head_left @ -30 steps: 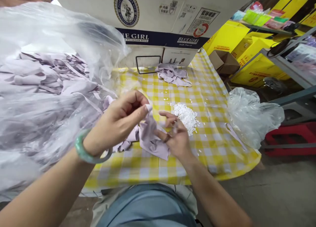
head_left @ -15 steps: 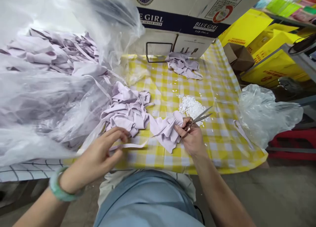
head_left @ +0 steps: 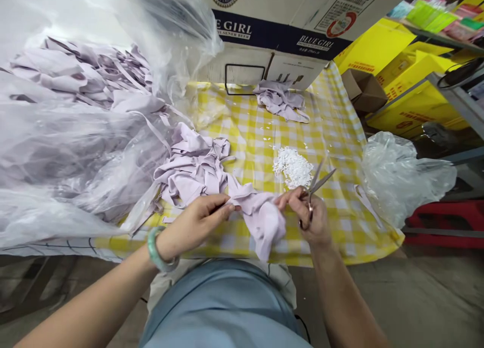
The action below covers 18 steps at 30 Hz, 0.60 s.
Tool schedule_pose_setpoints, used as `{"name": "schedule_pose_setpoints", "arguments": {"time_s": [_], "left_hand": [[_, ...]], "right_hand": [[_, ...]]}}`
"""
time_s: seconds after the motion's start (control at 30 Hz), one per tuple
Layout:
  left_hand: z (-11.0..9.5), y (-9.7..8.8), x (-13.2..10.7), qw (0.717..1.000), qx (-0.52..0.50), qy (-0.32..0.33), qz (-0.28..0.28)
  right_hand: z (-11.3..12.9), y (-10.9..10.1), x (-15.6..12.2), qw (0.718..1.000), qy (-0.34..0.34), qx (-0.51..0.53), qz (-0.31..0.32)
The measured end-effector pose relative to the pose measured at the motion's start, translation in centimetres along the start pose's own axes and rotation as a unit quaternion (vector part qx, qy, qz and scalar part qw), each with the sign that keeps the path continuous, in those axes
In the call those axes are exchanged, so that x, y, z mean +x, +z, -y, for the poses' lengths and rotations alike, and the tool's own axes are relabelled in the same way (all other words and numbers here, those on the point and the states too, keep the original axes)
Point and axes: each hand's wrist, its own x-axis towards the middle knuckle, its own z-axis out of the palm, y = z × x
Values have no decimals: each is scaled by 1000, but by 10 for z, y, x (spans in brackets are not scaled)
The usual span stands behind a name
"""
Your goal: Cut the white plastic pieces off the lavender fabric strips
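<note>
Fingers [head_left: 221,207] of left hand [head_left: 196,224] pinch lilac cloth piece [head_left: 262,222] at tabletop [head_left: 260,121] edge, 6 o'clock | right hand [head_left: 308,214] grips cloth plus scissors [head_left: 319,181], blades parted toward 1 o'clock | likely positioning for trimming; cutting needs blades turned onto cloth

Crumpled lilac cloth [head_left: 262,222] droops limp; steel scissors [head_left: 316,185] beside it, blades parted, pointing up-right.

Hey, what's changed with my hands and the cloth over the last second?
The left hand moved right and pinched the lilac cloth piece close to the right hand, which kept the scissors; their blades swung upward. The white scraps pile, cloth heap and box stayed put.
</note>
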Motion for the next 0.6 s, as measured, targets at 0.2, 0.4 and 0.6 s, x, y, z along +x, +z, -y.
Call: {"name": "schedule_pose_setpoints", "arguments": {"time_s": [0.2,0.4,0.6], "left_hand": [[-29,-19,-12,966,222,128,-26],[-23,-19,-17,997,-40,-49,-45],[-23,-7,-12,909,-400,-111,-30]], "right_hand": [[10,30,39,965,-81,-112,221],[6,68,64,986,-66,-38,147],[36,77,66,985,-157,-1,69]]}}
